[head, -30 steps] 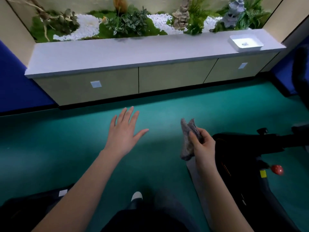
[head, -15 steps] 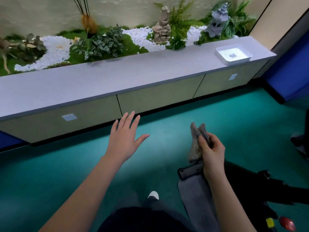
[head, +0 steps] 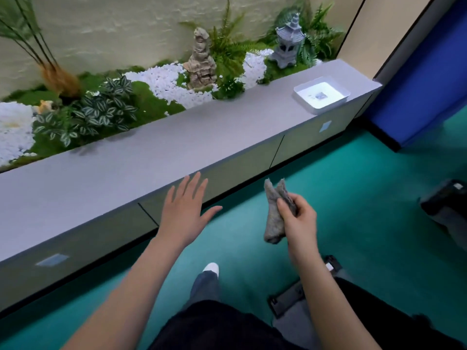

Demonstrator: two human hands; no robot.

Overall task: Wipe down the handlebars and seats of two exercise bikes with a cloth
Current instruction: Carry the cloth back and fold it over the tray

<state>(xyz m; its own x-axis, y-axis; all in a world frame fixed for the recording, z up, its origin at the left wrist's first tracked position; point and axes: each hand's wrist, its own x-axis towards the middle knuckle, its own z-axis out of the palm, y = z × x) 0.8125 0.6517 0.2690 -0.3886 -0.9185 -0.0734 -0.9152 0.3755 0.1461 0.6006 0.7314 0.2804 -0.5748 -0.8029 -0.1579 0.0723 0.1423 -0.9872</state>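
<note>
Right hand: the right hand [head: 299, 218] was closed round a bunched grey cloth [head: 274, 214], pinched between thumb and fingers; both ends of the rag stuck out, one above the fist and one hanging below it.
Left hand: the left hand [head: 185, 213] was spread flat, fingers apart, holding nothing; it hovered in the air in front of the grey counter [head: 141, 162], touching neither it nor the cloth.
Change of view: over the last second the head had swung left and upward; the counter and its planter bed [head: 151, 97] had come to fill more of the picture, and the white tray [head: 322, 97] sat further right.
Bikes: the dark bike frame that had lain under the right forearm a second ago had slid mostly out of sight; only a dark base piece [head: 290, 299] by the right forearm and a blurred black part [head: 444, 208] at the right edge showed; no handlebar or seat was visible.
Hands over that second: their pose had barely altered; the cloth had stayed in the same grasp.
Meaning for the task: I judged no wiping was under way; the person seemed to be stepping across the green floor [head: 353, 185], perhaps between bikes; which surfaces were already done could not be told.
</note>
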